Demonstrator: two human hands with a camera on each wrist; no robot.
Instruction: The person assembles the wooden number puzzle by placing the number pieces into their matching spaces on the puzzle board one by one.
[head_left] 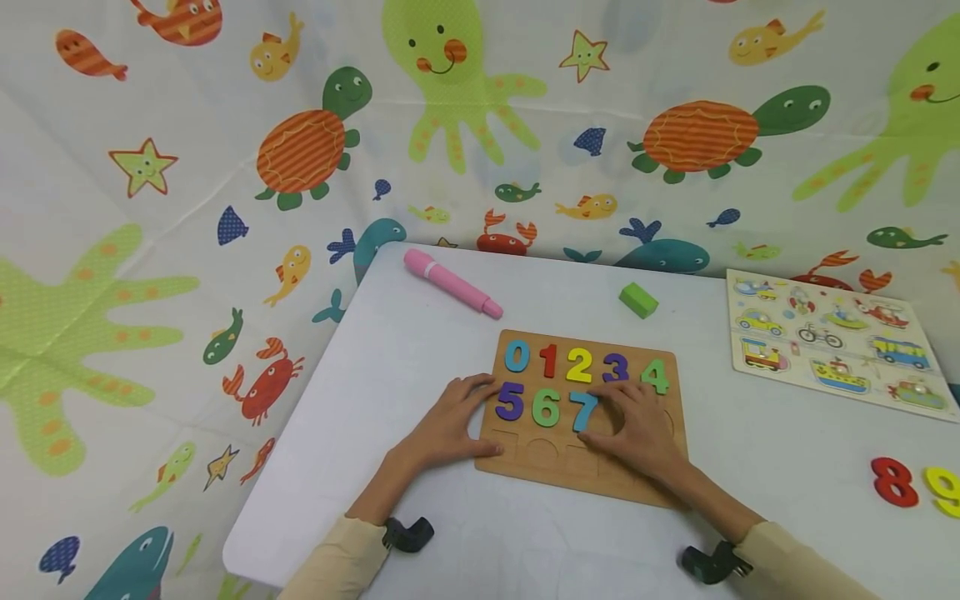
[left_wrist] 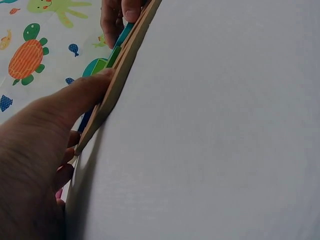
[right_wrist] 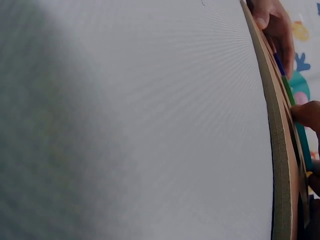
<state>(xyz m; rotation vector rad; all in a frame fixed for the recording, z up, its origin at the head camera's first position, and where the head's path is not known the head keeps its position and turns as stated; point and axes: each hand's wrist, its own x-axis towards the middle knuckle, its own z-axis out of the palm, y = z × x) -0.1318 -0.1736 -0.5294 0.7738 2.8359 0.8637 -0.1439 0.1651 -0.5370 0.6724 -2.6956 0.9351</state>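
A wooden number puzzle board [head_left: 517, 460] lies on the white table. My left hand [head_left: 447, 421] holds its left end, the thumb [left_wrist: 92, 90] on the front part and the other fingers by the left edge. With thumb and fingertips my right hand [head_left: 641, 425] pinches the blue number 7 [head_left: 582, 410], at its slot right of the green 6 [head_left: 546, 408]. The purple 5 [head_left: 510, 402] sits left of the 6. In the back row are the blue 0 [head_left: 517, 356], red 1 [head_left: 549, 361], yellow 2 [head_left: 579, 365], purple 3 [head_left: 616, 367] and green 4 [head_left: 655, 377].
A red 8 [head_left: 894, 482] and a yellow 9 [head_left: 943, 490] lie at the right. Behind them is a vehicle picture puzzle [head_left: 817, 367]. A pink pen-shaped thing [head_left: 453, 285] and a green block [head_left: 638, 300] lie behind the board, before a sea-animal curtain [head_left: 525, 125].
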